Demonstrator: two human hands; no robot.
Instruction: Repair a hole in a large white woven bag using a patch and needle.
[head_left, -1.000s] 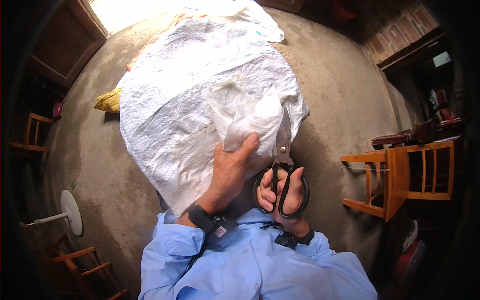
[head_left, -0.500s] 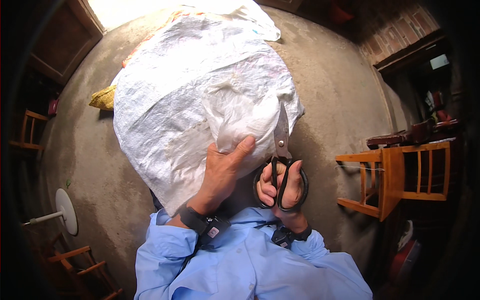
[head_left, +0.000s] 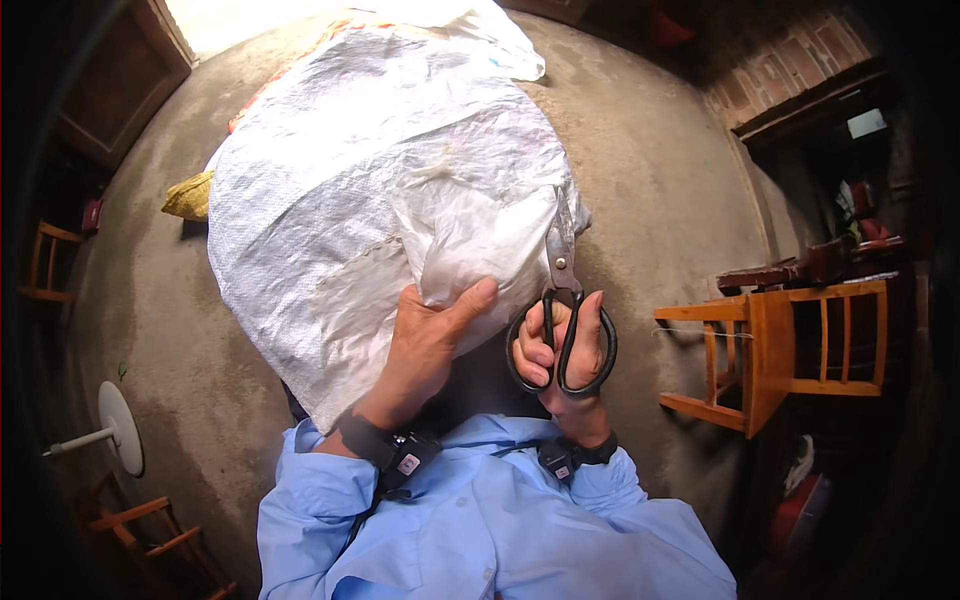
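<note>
My left hand [head_left: 422, 345] pinches a crumpled, thin white plastic bag [head_left: 470, 225] between its thumb and fingers. Scissors [head_left: 562, 262] with black loop handles are in my right hand [head_left: 570, 350], the fingers through the loops. Their metal blades point away from me, against the right edge of the plastic bag; whether the plastic lies between them is hard to tell. Under the bag spreads a large white woven sack [head_left: 330, 180], reaching from my lap outward.
A wooden chair [head_left: 770, 365] lies on its side at the right. On the left are a white round-based stand [head_left: 121, 428] and another wooden chair [head_left: 150, 530]. A yellow sack [head_left: 188, 197] pokes out beyond the white one. Concrete floor [head_left: 640, 190] surrounds everything.
The scissors' blades have shifted against the plastic's right edge and look slightly more apart. The left hand keeps its hold. The whole view has shifted slightly.
</note>
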